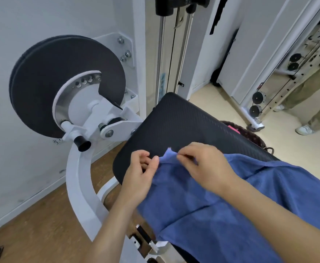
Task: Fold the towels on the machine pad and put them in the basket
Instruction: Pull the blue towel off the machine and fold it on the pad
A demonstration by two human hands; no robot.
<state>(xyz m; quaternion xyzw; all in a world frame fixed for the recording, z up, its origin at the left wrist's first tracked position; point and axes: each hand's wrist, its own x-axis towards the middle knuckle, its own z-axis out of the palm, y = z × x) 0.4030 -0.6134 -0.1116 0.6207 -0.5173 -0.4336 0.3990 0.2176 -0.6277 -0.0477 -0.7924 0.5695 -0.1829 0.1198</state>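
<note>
A blue towel (221, 202) lies spread over the black machine pad (174, 126), covering its near and right part and hanging off the near edge. My left hand (140, 173) pinches the towel's far left edge between thumb and fingers. Just to its right, my right hand (202, 166) pinches the raised corner of the same towel. The dark woven basket (254, 137) peeks out behind the pad's right edge, with something pink (234, 129) inside; most of it is hidden.
A large black disc (60, 80) on the white machine frame (79, 177) stands to the left. A cable-pulley column (259, 103) rises at the right. A person's legs and white shoes (305, 130) stand at the far right on the pale floor.
</note>
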